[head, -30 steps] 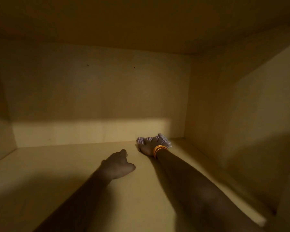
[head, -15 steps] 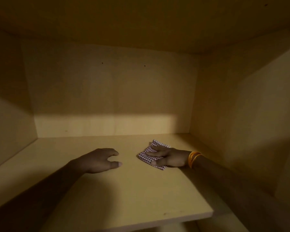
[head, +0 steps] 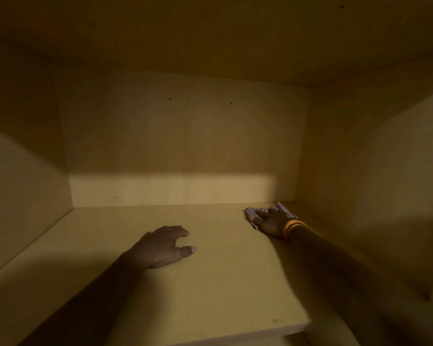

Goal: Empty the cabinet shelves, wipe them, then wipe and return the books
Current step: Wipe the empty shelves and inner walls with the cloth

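I look into a bare, dim yellow cabinet shelf [head: 223, 283]. My right hand [head: 270, 222], with gold bangles at the wrist, presses flat on a small checked cloth [head: 284, 208] near the shelf's back right corner. The cloth shows around the fingers and is partly hidden under the palm. My left hand [head: 164, 247] rests on the shelf at the middle, fingers loosely spread, holding nothing. No books are in view.
The cabinet's back wall [head: 180, 146], left wall [head: 23, 196] and right wall [head: 373, 183] close the shelf in, with the shelf above as a low ceiling [head: 210, 41]. The shelf's front edge [head: 248, 333] shows at the bottom.
My right hand has slid the cloth from the middle of the shelf back toward the rear right corner. My left hand has stayed resting on the shelf.
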Demonstrator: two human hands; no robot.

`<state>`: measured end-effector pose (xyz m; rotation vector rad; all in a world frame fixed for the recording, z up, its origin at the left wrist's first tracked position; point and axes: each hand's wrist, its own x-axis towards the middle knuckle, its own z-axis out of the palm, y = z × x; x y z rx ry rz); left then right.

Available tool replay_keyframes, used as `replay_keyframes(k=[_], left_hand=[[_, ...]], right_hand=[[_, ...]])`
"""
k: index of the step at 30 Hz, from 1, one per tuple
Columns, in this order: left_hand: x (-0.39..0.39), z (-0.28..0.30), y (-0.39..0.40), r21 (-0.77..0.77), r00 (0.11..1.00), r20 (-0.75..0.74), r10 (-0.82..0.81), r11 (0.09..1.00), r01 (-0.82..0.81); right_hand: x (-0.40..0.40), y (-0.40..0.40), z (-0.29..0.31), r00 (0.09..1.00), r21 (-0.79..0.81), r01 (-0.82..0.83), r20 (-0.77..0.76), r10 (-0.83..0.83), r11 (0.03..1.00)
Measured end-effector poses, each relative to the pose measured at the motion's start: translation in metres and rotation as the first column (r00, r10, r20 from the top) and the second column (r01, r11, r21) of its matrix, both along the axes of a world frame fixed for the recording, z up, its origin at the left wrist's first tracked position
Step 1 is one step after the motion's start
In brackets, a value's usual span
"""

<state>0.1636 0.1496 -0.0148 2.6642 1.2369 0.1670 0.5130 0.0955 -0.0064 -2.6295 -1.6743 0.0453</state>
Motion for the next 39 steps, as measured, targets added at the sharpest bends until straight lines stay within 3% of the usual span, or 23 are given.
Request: replay_keyframes(k=[4, 6, 9, 14, 19, 23, 29, 33, 36, 39], left_hand=[[0.0, -0.001, 0.001, 0.022, 1.0, -0.007, -0.001, 1.0, 0.001], [0.0, -0.003, 0.003, 0.033, 1.0, -0.01, -0.001, 0.999, 0.002], [0.001, -0.005, 0.005, 0.05, 1.0, 0.0, -0.001, 0.999, 0.001], [-0.002, -0.011, 0.009, 0.035, 1.0, 0.02, -0.01, 0.999, 0.01], [-0.013, -0.008, 0.014, -0.032, 0.994, 0.108, -0.009, 0.999, 0.013], [-0.02, -0.006, 0.01, -0.081, 0.98, 0.2, -0.004, 0.996, 0.021], [-0.026, -0.005, 0.006, -0.074, 0.996, 0.089, -0.021, 0.997, 0.028], [-0.022, -0.003, 0.005, -0.066, 0.997, 0.074, -0.032, 0.997, 0.037], [-0.017, 0.001, 0.004, -0.08, 0.999, 0.052, -0.015, 0.997, 0.019], [-0.018, 0.002, 0.002, -0.093, 0.999, 0.049, -0.009, 0.996, 0.014]], right_hand=[[0.011, 0.087, -0.032, 0.995, -0.063, 0.013, -0.102, -0.02, 0.998], [0.011, 0.123, -0.049, 0.985, 0.052, 0.079, -0.158, -0.07, 0.996], [-0.067, 0.092, -0.016, 0.995, 0.035, 0.069, -0.068, -0.066, 0.997], [-0.109, 0.095, -0.009, 0.982, -0.012, -0.185, -0.046, 0.185, 0.983], [-0.124, 0.044, -0.006, 0.912, -0.05, -0.411, -0.033, 0.41, 0.91], [-0.111, -0.016, 0.0, 0.833, -0.064, -0.534, -0.21, 0.512, 0.843], [-0.06, -0.086, 0.008, 0.726, 0.003, -0.579, -0.453, 0.517, 0.815], [-0.019, -0.107, 0.01, 0.795, 0.028, -0.446, -0.447, 0.41, 0.895], [-0.019, -0.095, 0.008, 0.917, 0.027, -0.299, -0.27, 0.295, 0.954], [-0.053, -0.074, 0.007, 0.975, -0.022, -0.201, -0.107, 0.197, 0.979]])
